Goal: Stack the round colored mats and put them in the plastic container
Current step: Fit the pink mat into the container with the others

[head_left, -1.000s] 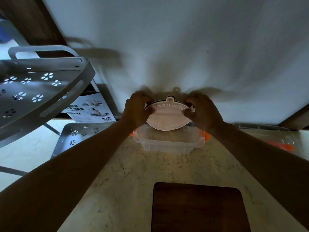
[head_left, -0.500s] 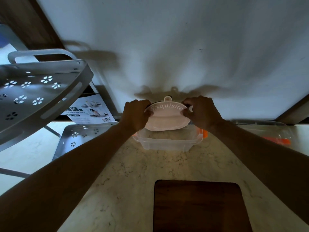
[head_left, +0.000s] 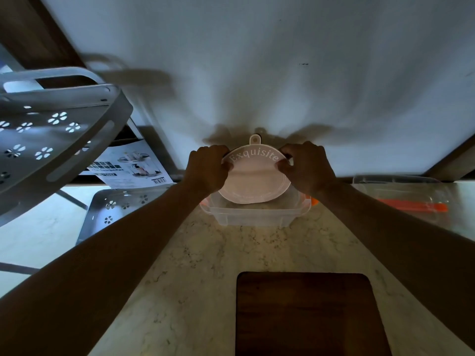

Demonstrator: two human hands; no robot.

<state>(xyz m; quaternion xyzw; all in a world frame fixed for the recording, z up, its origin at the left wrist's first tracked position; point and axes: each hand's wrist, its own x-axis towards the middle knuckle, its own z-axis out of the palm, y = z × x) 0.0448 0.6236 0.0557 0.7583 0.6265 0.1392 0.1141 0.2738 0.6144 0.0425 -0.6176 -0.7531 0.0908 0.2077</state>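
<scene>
A round pale pink mat [head_left: 253, 182] with the word "Exquisite" and a small hanging tab at its top is held tilted toward me, over the clear plastic container [head_left: 254, 217]. My left hand [head_left: 207, 168] grips its left edge and my right hand [head_left: 307, 167] grips its right edge. The mat's lower edge dips just inside the container's rim. Whether more mats are stacked behind the pink one is hidden. The container has orange clips on both sides and stands on the marble counter near the wall.
A dark wooden board [head_left: 305, 314] lies on the counter close to me. A clear lid with an orange strip [head_left: 403, 199] lies at the right. A grey perforated rack [head_left: 51, 134], a printed box [head_left: 128, 165] and a grey tray [head_left: 113, 209] are at the left.
Both hands keep hold of the mat over the container. The mat has tilted up a little, showing more of its face. The view shifted slightly.
</scene>
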